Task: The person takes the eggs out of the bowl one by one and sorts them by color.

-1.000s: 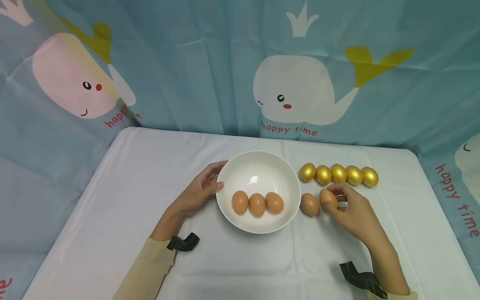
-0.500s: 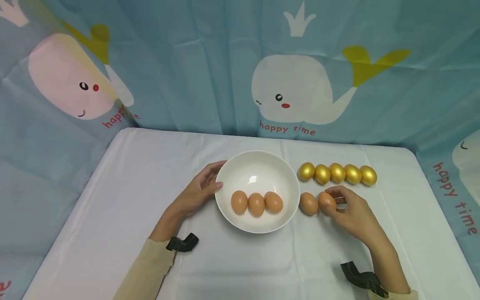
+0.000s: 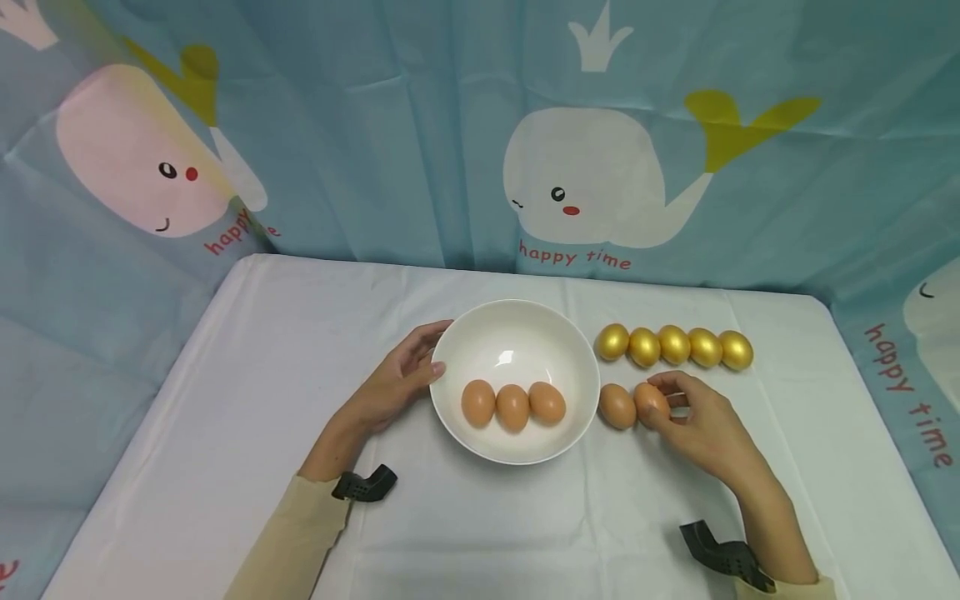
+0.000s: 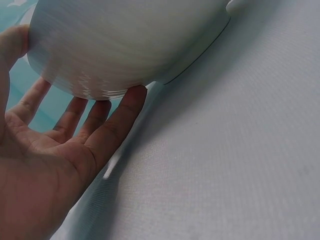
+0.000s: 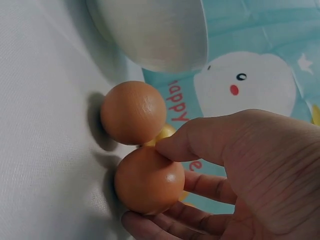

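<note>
Fingers and thumb of the right hand [image 3: 701,427] curl round a brown egg [image 3: 650,402] that sits on the white tablecloth [image 3: 247,400], just right of the white bowl [image 3: 517,333]. In the right wrist view that egg [image 5: 149,181] is pinched between thumb on top and fingers beneath, and it touches a second brown egg [image 3: 617,406] lying between it and the bowl. Three more brown eggs [image 3: 513,405] sit in a row inside the bowl, toward its near side. On the bowl's left, the left hand [image 3: 395,385] lies open, straight fingers [image 4: 117,117] cupped against the outer wall. Beyond the held egg, right of the bowl, five golden eggs [image 3: 674,346] line up. Behind the bowl hangs a whale-print curtain [image 3: 600,179].
</note>
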Action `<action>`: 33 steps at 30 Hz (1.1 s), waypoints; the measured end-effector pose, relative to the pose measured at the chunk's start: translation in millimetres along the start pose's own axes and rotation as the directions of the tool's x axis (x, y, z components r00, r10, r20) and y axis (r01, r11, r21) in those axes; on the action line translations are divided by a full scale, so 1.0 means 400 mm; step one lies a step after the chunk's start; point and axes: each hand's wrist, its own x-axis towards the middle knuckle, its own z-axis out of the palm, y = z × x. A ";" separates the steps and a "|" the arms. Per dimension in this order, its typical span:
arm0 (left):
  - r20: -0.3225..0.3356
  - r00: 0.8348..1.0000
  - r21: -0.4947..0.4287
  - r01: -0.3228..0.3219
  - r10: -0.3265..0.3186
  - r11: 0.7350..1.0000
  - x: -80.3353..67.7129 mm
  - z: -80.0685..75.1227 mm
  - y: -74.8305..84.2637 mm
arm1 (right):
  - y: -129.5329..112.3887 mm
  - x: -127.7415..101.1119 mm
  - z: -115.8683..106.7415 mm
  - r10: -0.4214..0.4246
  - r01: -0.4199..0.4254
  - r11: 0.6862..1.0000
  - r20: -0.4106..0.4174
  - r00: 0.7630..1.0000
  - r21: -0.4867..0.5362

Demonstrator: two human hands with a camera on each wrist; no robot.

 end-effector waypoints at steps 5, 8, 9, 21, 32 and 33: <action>-0.001 1.000 0.005 -0.001 0.001 1.000 0.000 -0.001 0.001 | -0.003 0.001 0.000 0.004 -0.004 1.000 0.002 1.000 -0.003; 0.000 1.000 0.005 0.000 0.000 1.000 0.000 -0.002 0.001 | -0.002 0.001 0.000 0.007 -0.007 1.000 0.004 1.000 -0.003; 0.000 1.000 0.006 0.002 -0.002 1.000 -0.001 -0.002 0.000 | -0.001 0.001 0.001 0.007 -0.007 1.000 0.005 1.000 -0.004; -0.002 1.000 0.004 0.006 -0.006 1.000 -0.002 0.000 0.002 | 0.002 -0.001 0.002 -0.003 0.003 1.000 -0.003 1.000 -0.006; 0.006 1.000 0.001 -0.005 0.005 1.000 -0.001 0.000 0.002 | -0.003 -0.003 0.001 0.003 -0.003 1.000 -0.004 1.000 -0.011; 0.005 1.000 0.001 -0.004 0.004 1.000 -0.001 0.000 0.002 | -0.003 -0.004 0.001 0.005 -0.005 1.000 -0.006 1.000 -0.014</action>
